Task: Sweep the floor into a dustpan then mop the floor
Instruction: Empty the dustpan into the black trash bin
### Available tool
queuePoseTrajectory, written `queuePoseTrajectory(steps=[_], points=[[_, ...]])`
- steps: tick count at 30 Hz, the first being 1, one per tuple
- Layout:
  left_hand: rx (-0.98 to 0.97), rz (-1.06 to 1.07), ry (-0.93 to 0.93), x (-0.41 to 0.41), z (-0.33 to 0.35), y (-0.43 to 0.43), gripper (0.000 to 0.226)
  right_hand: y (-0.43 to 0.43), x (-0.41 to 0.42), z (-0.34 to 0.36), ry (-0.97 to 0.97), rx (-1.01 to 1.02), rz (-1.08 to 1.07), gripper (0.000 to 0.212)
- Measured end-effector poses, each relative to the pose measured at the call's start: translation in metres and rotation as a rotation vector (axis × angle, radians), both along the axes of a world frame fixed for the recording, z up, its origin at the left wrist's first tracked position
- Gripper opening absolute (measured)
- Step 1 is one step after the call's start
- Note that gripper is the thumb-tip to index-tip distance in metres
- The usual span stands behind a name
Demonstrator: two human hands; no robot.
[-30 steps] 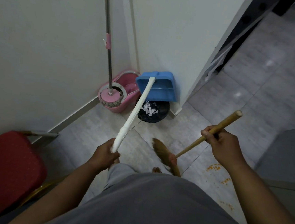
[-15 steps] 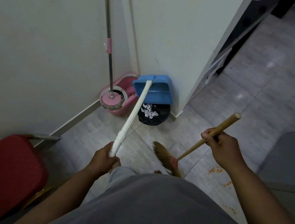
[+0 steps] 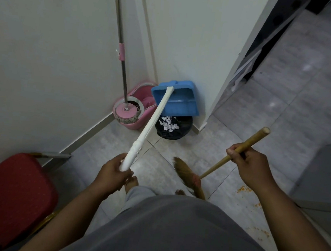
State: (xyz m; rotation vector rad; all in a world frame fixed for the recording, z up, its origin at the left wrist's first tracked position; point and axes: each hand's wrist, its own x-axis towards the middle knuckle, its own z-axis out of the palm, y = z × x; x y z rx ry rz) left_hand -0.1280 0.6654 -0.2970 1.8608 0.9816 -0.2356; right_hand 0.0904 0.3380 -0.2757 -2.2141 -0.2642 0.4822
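while the left hand (image 3: pixel 114 173) curls round the lower end of the white handle (image 3: pixel 154 121) and holds the blue dustpan (image 3: pixel 179 104) tipped over the black bin (image 3: pixel 182 133) in the corner, the step in hand, judged from the head view, looks like emptying a load: white paper scraps lie in the bin's mouth just under the pan's lip. the right hand (image 3: pixel 251 167) grips the wooden stick of the broom (image 3: pixel 186 175) near its top, fingers wrapped round it, bristles low beside the person's bare feet; whether they touch the tiles i cannot tell. sweeping seems unfinished: orange crumbs (image 3: pixel 243 189) lie scattered on the grey tiled floor (image 3: pixel 271 118) by the right forearm. the next move likely calls for setting the pan flat beside those crumbs and drawing the broom toward it. the dustpan is a shallow blue plastic tray, open edge tilted downward, its inside looking bare. the mop (image 3: pixel 126 112) stands in its pink bucket (image 3: pixel 144 100) just left of the bin — mopping not yet begun.
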Motion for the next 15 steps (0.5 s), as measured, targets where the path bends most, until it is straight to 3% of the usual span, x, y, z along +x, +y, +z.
queuePoseTrajectory(steps=[3,7,9,11,15], points=[[-0.154,0.094,-0.145,0.013,0.04,0.006,0.064,-0.002,-0.001,-0.003,-0.009,-0.015,-0.002,0.007],[-0.374,0.13,-0.417,0.041,0.103,0.019,0.031,-0.001,-0.004,-0.004,-0.01,-0.024,-0.019,0.009],[-0.42,0.068,-0.552,0.059,0.131,0.028,0.025,0.001,-0.005,-0.004,-0.017,-0.032,-0.038,0.009],[-0.412,-0.019,-0.649,0.079,0.15,0.04,0.028,0.006,-0.008,-0.002,-0.029,-0.036,-0.065,0.009],[-0.194,-0.17,-0.677,0.126,0.161,0.062,0.032,0.018,-0.02,0.007,-0.047,-0.036,-0.168,0.009]])
